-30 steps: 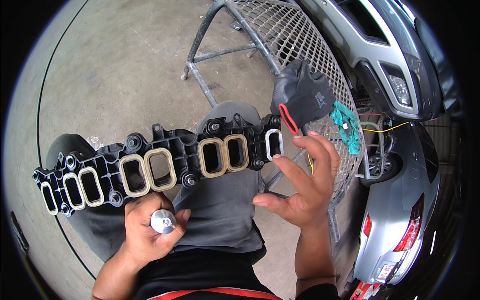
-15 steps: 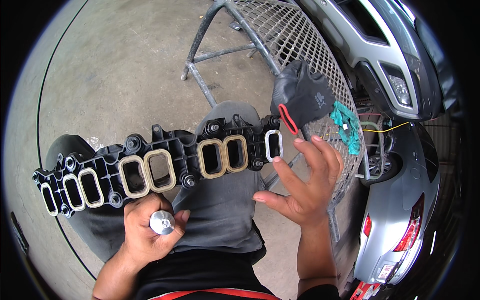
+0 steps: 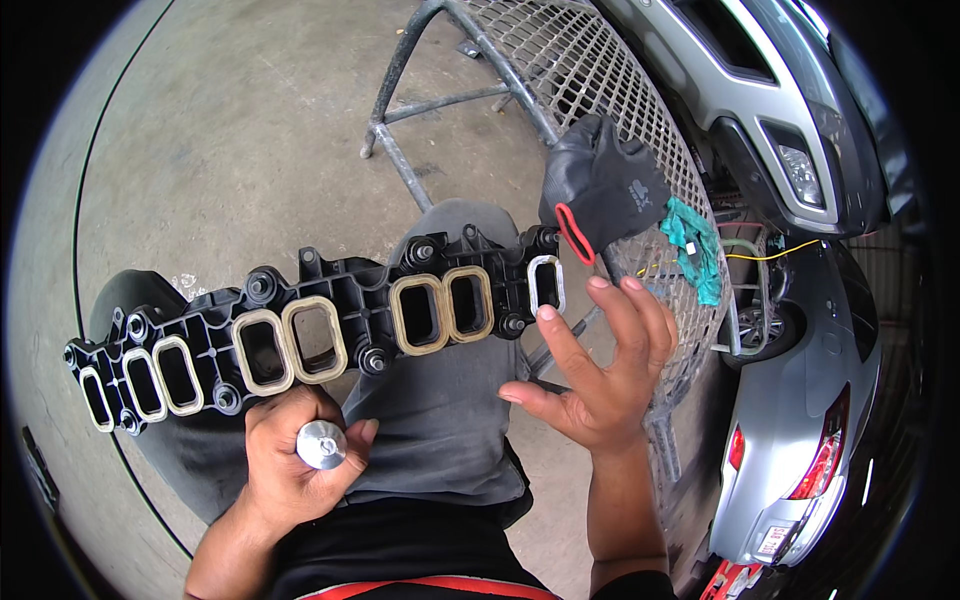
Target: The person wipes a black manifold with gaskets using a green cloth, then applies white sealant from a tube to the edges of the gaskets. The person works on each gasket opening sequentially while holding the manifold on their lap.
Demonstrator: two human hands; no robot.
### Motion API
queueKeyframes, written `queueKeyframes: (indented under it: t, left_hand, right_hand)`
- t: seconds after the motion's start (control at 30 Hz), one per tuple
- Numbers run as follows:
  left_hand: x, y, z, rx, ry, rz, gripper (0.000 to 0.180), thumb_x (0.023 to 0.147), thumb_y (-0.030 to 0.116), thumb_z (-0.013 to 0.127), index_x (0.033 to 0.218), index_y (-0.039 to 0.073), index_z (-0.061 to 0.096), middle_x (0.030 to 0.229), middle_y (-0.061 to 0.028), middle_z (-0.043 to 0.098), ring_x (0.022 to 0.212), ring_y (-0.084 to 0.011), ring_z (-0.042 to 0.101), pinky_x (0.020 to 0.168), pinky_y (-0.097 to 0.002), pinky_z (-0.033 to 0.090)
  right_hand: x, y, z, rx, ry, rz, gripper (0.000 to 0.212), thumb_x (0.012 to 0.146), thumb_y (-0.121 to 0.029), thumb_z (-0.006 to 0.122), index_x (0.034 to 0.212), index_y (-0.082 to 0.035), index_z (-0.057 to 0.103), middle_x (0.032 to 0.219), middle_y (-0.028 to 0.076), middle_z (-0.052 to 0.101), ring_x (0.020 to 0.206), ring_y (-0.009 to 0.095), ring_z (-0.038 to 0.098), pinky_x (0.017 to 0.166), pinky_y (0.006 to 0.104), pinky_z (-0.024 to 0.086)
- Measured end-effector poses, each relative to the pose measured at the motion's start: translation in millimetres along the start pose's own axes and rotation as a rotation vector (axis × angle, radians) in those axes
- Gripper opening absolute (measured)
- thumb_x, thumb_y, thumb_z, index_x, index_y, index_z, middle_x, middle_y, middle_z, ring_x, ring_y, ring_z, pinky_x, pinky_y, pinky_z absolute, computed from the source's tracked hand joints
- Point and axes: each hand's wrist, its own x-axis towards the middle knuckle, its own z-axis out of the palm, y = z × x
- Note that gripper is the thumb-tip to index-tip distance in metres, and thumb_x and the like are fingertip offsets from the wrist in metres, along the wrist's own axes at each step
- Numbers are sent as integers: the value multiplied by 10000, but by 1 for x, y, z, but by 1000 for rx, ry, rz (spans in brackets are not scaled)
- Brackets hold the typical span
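A long black intake manifold [image 3: 365, 305] lies across my thighs, its row of oblong ports facing up. Most ports have tan gasket rims [image 3: 345, 340]; the rim at the right end [image 3: 559, 285] looks whitish-silver. Just below the manifold's middle, my left hand [image 3: 285, 450] is closed around a silver, round-ended tube [image 3: 321, 445], seen end-on, so its length is hidden. My right hand [image 3: 605, 380] has its fingers spread, and its index fingertip rests at the lower edge of the whitish rim. Nothing is held in that hand.
To the right stands a metal mesh rack [image 3: 570, 60] on tubular legs [image 3: 400, 160]. A black glove with a red cuff [image 3: 605, 185] and a green cloth [image 3: 692, 250] lie on it. Beyond are a silver car's front [image 3: 735, 115] and a silver car's rear [image 3: 775, 450].
My right index fingertip has shifted slightly left and up along the whitish rim. The manifold has moved a touch left; my left hand stays closed on the tube.
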Motion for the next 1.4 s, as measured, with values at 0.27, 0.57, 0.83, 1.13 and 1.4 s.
queueKeyframes:
  t: [0.27,0.57,0.83,1.13,1.4]
  left_hand:
    - [-1,-3,-1,7,-3,-8,304,766,21,863,741,51,562,632,-67,597,530,-162,556,508,-294,423]
    - [0,-1,-1,12,0,-2,302,769,20,862,746,47,562,627,-68,595,523,-163,557,503,-295,422]
    - [-1,-3,0,4,-2,-16,300,765,18,861,745,45,563,634,-70,602,526,-163,560,509,-296,426]
    - [-1,-3,-1,12,3,-5,300,764,18,860,736,48,563,625,-71,602,523,-170,570,506,-299,430]
    - [0,-3,-1,2,0,-16,305,760,16,861,731,49,559,620,-70,603,521,-174,575,504,-303,429]
  right_hand:
    - [1,1,1,30,35,3,614,881,-760,653,1131,-214,780,1366,117,625,1343,362,503,1102,544,354]
    - [2,2,2,85,43,-1,629,864,-751,686,1169,-208,776,1363,121,619,1329,366,509,1094,540,352]
    - [16,18,8,450,145,178,862,786,-799,736,1192,-38,763,1377,225,585,1299,416,535,1112,511,400]
    - [32,26,19,525,66,156,899,773,-843,695,1210,-61,775,1412,243,560,1314,415,524,1121,515,384]
    - [31,26,21,346,40,100,862,769,-841,690,1205,-104,785,1401,230,578,1320,439,515,1128,544,377]
